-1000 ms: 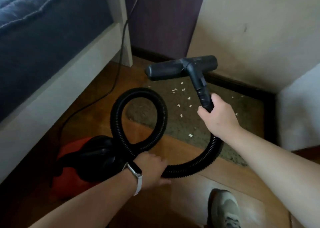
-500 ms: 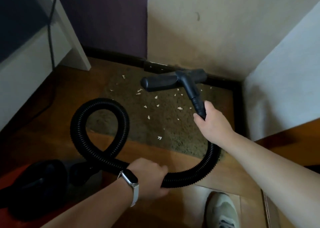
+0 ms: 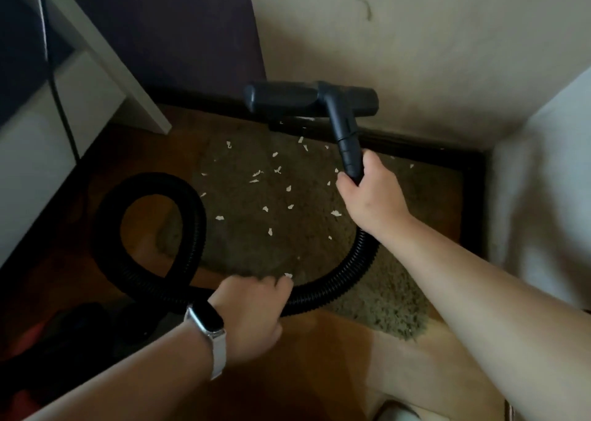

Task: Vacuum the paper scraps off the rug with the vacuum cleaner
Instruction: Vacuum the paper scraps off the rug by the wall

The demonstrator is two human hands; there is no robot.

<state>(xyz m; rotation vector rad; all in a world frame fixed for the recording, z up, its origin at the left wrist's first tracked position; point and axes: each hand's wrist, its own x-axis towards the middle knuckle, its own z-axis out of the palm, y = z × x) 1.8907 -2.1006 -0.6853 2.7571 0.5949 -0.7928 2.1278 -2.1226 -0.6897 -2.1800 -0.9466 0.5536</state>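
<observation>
Our right grip (image 3: 372,198) clasping the wand (image 3: 349,150) and our left grip (image 3: 252,305) the hose (image 3: 350,268), we are aiming to lay the floor nozzle (image 3: 287,99) flat over the paper scraps (image 3: 288,188).

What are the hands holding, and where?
The right hand grips the nozzle tube at its lower end; the left hand grips the black hose mid-length.

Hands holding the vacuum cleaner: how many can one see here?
2. The left hand grips the black hose at the near edge of the rug; the right hand grips the rigid tube behind the floor nozzle. No other hand shows.
</observation>
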